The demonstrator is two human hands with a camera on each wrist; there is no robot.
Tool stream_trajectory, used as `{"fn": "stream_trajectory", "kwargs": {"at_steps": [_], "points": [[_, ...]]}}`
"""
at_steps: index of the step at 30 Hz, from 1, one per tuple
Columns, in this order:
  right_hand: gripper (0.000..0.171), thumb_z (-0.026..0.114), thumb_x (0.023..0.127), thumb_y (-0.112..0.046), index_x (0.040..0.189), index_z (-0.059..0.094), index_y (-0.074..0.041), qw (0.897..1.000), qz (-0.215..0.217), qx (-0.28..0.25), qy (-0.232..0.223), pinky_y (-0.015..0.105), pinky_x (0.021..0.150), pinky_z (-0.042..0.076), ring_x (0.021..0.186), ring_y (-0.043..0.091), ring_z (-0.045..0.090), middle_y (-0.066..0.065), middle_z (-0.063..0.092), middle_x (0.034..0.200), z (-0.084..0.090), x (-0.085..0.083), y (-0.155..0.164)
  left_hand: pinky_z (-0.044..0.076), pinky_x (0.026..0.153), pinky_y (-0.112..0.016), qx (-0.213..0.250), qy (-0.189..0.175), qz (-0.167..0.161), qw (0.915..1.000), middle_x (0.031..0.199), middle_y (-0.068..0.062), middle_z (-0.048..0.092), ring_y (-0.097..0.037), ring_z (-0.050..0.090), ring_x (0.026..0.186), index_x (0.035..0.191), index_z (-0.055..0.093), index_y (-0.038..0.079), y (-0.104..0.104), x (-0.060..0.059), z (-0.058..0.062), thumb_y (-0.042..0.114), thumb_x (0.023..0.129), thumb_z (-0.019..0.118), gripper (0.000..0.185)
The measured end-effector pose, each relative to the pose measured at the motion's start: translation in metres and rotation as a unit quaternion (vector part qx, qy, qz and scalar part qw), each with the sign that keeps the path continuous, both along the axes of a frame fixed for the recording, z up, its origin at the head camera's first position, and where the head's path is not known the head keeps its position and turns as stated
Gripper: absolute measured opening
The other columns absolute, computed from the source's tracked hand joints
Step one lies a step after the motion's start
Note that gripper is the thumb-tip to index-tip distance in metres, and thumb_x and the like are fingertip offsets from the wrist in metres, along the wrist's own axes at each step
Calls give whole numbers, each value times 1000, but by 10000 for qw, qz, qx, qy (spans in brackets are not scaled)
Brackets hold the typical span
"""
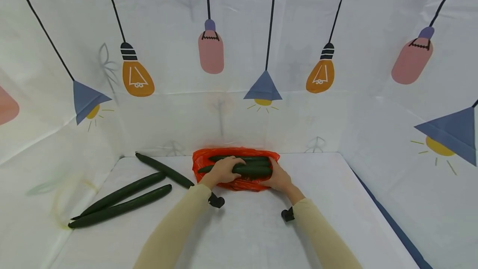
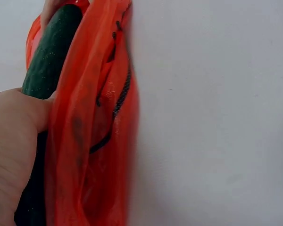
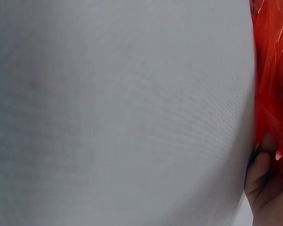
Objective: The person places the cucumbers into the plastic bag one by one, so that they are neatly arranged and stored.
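Probably mid-bagging: cucumbers (image 1: 257,171) lay in the red bag (image 1: 239,185), far centre — left hand (image 1: 223,171) curled round the nearest, right hand (image 1: 279,179) gripping the bag's right end. Next move likely called for a steady bag; loose cucumbers (image 1: 123,208) lay left.

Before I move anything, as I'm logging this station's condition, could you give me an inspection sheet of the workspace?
Surface: flat white table, creases not clear enough to judge.
Job's things: thin red plastic bag holding long dark green cucumbers; three loose long dark green cucumbers at the person's left.
Clutter: nothing seen.
Grippers: bare left hand grips a bagged cucumber; bare right hand grips the bag's right end.
Cables: dark twisted line on the bag, cord or print, cannot tell.
Surroundings: white backdrop with blue, orange and pink lamp pictures.
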State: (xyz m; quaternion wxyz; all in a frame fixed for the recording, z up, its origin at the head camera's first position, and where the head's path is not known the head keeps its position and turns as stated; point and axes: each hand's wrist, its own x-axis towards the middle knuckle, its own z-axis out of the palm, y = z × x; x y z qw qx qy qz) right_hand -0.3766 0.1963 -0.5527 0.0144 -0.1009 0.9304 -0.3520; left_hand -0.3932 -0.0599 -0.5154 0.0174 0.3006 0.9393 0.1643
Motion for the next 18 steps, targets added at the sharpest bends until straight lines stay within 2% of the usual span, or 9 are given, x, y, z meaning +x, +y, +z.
{"fn": "stream_trajectory", "kwargs": {"at_steps": [9, 13, 18], "points": [[111, 87, 71, -39, 154, 18, -13, 9997, -80, 94, -216, 58, 103, 33, 132, 33, 39, 10, 36, 151, 1, 1, -3, 42, 99, -45, 222, 301, -14, 9993, 120, -1, 58, -21, 54, 109, 128, 59, 26, -4, -5, -6, 29, 88, 74, 43], [112, 86, 71, -40, 155, 17, -12, 9996, -75, 150, -235, 58, 104, 33, 132, 33, 39, 9, 35, 152, 1, 1, -3, 45, 95, -43, 472, 227, -17, 9986, 115, -1, 57, -20, 55, 105, 126, 62, 24, -5, -5, -7, 27, 86, 76, 43], [112, 87, 70, -41, 154, 19, -14, 9997, -80, 77, -209, 58, 103, 33, 131, 33, 41, 9, 37, 150, 2, 0, -1, 45, 93, -39, 437, 118, 63, 9990, 110, 0, 55, -18, 53, 102, 125, 64, 25, -4, -7, -9, 29, 85, 78, 43]]}}
